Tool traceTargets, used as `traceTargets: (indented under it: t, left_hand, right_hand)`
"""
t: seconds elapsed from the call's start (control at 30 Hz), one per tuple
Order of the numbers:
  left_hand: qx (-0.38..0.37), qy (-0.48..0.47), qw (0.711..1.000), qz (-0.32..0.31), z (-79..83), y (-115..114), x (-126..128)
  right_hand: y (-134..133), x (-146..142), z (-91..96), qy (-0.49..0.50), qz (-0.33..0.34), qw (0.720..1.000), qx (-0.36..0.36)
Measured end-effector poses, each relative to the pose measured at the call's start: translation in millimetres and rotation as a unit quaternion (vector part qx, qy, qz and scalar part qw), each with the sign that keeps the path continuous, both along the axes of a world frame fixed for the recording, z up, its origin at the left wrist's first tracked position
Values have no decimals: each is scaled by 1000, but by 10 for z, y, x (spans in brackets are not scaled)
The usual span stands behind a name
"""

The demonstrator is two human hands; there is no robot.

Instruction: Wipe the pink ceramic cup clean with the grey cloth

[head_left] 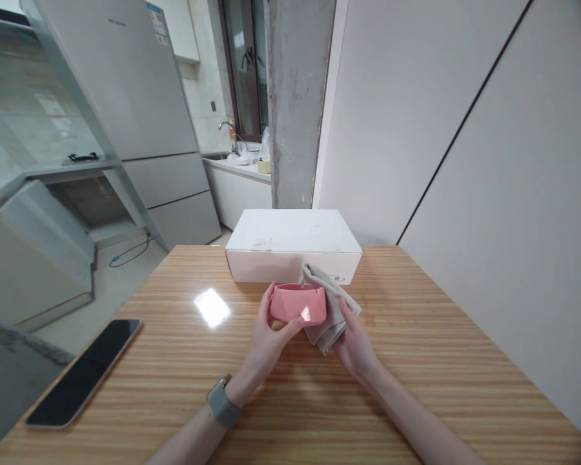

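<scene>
My left hand [266, 342] grips a small pink bowl-like dish [297, 303] with faceted sides, thumb on its near side and fingers round its left side, just above the wooden table [416, 361]. My right hand [353, 345] holds a folded beige cloth [329, 310], pressed against the dish's right side and over its rim. A grey watch sits on my left wrist. Both hands are near the table's middle, just in front of a white box [293, 242].
A dark phone [84, 371] lies face up near the table's left edge. The white box stands at the table's far edge. Beyond are a concrete pillar, a grey fridge, a kitchen counter with a tap, and a white wall on the right.
</scene>
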State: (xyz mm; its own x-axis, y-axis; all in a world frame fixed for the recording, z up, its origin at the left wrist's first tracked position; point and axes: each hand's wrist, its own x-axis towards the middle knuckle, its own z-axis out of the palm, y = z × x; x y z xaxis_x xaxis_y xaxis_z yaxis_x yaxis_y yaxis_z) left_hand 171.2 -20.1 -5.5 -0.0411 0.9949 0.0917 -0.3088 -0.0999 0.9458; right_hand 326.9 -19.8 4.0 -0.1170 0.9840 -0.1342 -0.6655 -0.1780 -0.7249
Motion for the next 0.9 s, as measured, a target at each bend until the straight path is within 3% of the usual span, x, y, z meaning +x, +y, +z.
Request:
traceTargets:
  t: [0.23,0.43,0.9]
  left_hand:
    - [-41,-44,997,-57,3,49,-94]
    - [-126,-88,980,-128,43,-1,-61]
    - [-106,-123,958,-237,68,-50,-27]
  right_hand:
    - [42,31,-6,29,-27,999,-34]
    - [74,90,2,14,-40,999,-21]
    - [18,44,2,-42,-44,998,27]
